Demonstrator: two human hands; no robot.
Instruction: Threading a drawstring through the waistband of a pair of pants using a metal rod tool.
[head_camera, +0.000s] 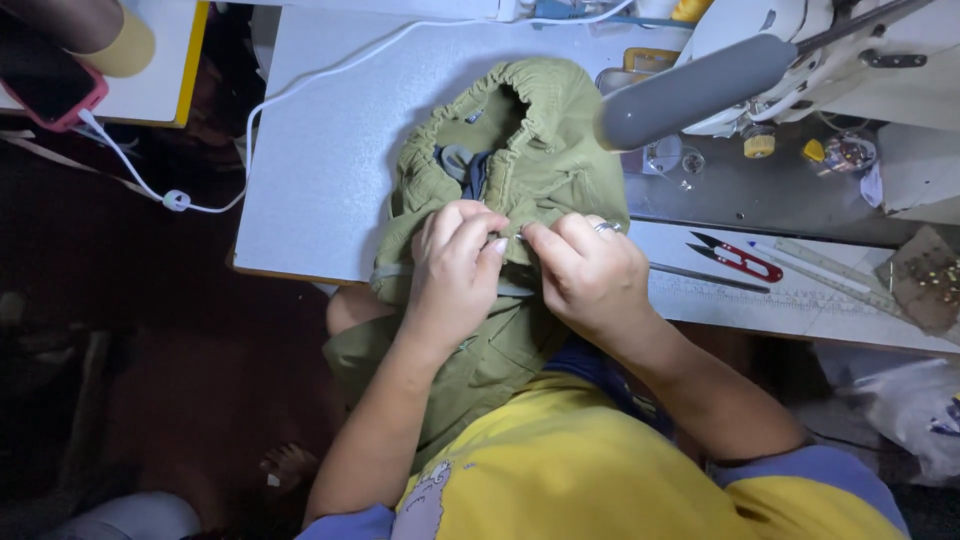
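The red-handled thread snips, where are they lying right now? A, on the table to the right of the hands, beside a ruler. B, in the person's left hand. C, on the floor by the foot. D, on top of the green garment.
A: the red-handled thread snips lie on the table right of the right hand, next to a ruler, while both hands pinch the green garment.

Pretty dim overall, only the table (320, 180) is properly lit, light coming from up top. Floor on the left is almost black. Lamp (690, 90) throws a soft shadow, and everything looks a bit soft and grainy.
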